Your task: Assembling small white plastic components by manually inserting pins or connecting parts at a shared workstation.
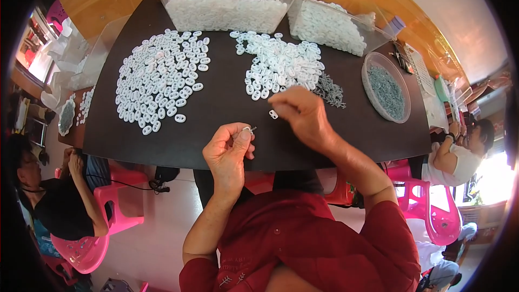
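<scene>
Left hand (230, 151): we pinch small metal pin (252, 128) at thumb and forefinger tips, pin projecting right. Right hand (303, 111): fingers curled closed over white ring (273, 114) on dark table (216, 103), ring just beside pin tip. Ring pile (281, 65) behind; grey pin heap (330, 91), round tray (386, 92) right.

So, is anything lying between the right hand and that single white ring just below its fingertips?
Nothing visible: the right hand hovers right over the white ring, with only bare dark table between them.
</scene>
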The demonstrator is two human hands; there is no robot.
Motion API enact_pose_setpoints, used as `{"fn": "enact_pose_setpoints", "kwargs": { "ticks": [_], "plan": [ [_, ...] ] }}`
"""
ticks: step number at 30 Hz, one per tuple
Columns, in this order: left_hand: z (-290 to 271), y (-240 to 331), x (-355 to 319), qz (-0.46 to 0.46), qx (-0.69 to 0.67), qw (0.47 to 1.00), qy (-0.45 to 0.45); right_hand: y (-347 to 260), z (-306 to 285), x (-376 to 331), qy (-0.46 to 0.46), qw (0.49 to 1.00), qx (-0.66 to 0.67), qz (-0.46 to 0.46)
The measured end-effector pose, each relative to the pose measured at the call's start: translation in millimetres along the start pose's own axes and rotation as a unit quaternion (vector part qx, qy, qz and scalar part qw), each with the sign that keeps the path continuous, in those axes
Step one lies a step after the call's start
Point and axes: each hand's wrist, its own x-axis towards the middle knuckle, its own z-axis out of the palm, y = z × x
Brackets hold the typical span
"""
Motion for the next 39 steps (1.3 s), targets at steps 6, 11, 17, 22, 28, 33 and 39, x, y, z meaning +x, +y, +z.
{"fn": "enact_pose_setpoints", "kwargs": {
  "ticks": [6,11,17,22,28,33,39],
  "plan": [
    [2,1,0,-0.012,-0.001,1.0,0.004,27,-8,32,-0.023,0.965,-0.212,-0.155],
    [0,0,0,-0.024,-0.014,1.0,0.007,29,1,36,-0.084,0.929,-0.291,-0.213],
    [0,1,0,-0.023,-0.01,1.0,0.003,25,1,38,-0.093,0.916,-0.302,-0.248],
    [0,1,2,-0.019,-0.026,0.999,0.003,9,0,23,-0.091,0.995,0.021,0.018],
    [7,5,1,0.008,-0.031,0.999,0.023,-9,-5,18,-0.155,0.931,0.28,0.174],
    [4,5,-1,0.016,0.01,1.0,0.013,-18,0,15,-0.153,0.92,0.298,0.202],
    [5,6,-3,0.018,0.025,0.999,0.023,-22,4,12,-0.145,0.92,0.296,0.21]
  ]
}}
